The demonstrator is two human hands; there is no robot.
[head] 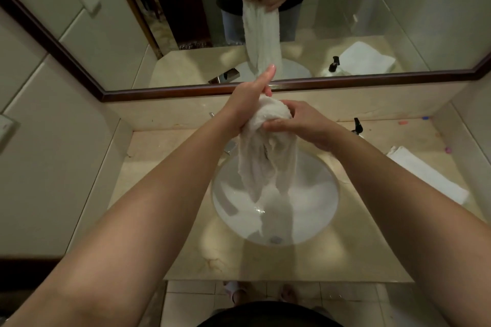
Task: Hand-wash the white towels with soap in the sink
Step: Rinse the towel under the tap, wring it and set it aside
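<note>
- A wet white towel point(261, 159) hung in the middle of the frame, bunched at its top between both hands, its loose end trailing down into the sink point(324, 210) below.
- The left hand point(248, 107), just left of centre, was wrapped round the gathered top of the cloth, fingers curled on it, with one finger standing straight up toward the mirror point(398, 21).
- The right hand point(303, 123), just right of centre, was closed over the other side of the same bunch, thumb and fingers pinching the wad.
- The bowl held shallow, milky water around the drain point(275, 239); whether that cloudiness was soap could not be told for sure.
- A soap pump bottle point(357, 126) stood on the counter point(159, 167) at right of centre, apart from both hands, and a second folded towel point(430, 175) lay farther right, dry-looking and untouched.
- The faucet point(230, 146) showed only partly, behind the left wrist; no running stream was visible.
- Judged from this, the step in hand was scrubbing or wringing the first towel over the basin, somewhere midway through the task, since the other towel waited unwashed.
- The next move would likely call for working the grip down the hanging length, kept above the bowl so drips fell inside rather than on the counter.
</note>
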